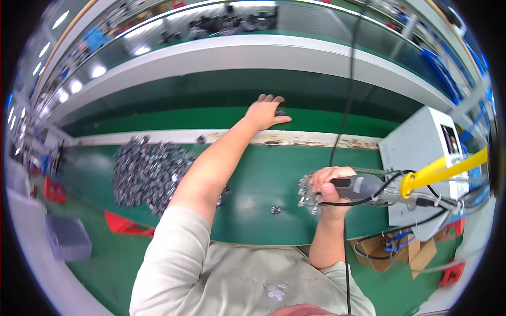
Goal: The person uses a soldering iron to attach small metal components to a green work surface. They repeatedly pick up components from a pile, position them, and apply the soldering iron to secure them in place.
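My left hand (265, 113) reaches past the white ledge over the green belt, fingers and thumb spread. Beside its thumb is a small dark part (280, 111), partly hidden; the hand does not appear closed on it. My right hand (333, 189) wraps around a grey-and-black electric screwdriver (366, 186), which lies sideways with clear tubing and a black cable along it. Its clear, shiny front end (307, 193) points left. A small round dark part (275, 209) lies on the green worktable (247, 184), left of the tool. Under my left forearm spreads a heap of small dark parts (153, 171).
A yellow strap or arm (445, 171) reaches the screwdriver from the right. Behind it stands a white machine box (416, 142). One black cable (349, 95) hangs down the middle. The white ledge (311, 138) divides table and belt. An open cardboard box (379, 253) sits below right.
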Demonstrator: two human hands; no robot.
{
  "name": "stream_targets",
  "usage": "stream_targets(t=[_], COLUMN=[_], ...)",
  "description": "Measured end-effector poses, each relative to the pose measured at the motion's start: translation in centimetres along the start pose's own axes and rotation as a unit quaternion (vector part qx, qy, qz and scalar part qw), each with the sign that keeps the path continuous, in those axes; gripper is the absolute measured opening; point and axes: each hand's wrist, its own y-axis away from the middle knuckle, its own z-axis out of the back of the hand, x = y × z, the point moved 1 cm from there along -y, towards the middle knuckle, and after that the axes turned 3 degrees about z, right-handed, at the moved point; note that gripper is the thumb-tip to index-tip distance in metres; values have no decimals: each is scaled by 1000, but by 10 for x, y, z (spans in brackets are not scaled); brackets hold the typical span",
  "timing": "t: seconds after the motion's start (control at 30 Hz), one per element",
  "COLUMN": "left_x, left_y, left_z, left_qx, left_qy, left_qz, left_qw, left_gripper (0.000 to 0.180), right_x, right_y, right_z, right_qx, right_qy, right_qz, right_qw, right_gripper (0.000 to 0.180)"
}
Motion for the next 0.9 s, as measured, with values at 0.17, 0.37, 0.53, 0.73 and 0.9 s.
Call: stream_targets(t=[0.17,0.37,0.53,0.73,0.9], left_x=[3,9,-44,-25,-13], left_y=[-7,7,124,212,218], left_z=[-17,33,103,105,108], left_qx=[-69,-28,46,38,12], left_qy=[-37,61,36,-51,-89], left_qz=[-16,7,6,54,66], left_qw=[997,998,998,997,994], left_gripper=[28,30,28,27,30], right_x=[6,27,37,30,39], right_y=[-2,-13,-15,-9,2], right_z=[6,10,-14,-44,-51], right_qx=[-67,-119,0,19,27], right_qy=[29,85,130,117,57], right_qz=[-1,-35,-17,-42,-70], right_qw=[997,989,991,992,996], right_gripper=[26,17,19,23,15])
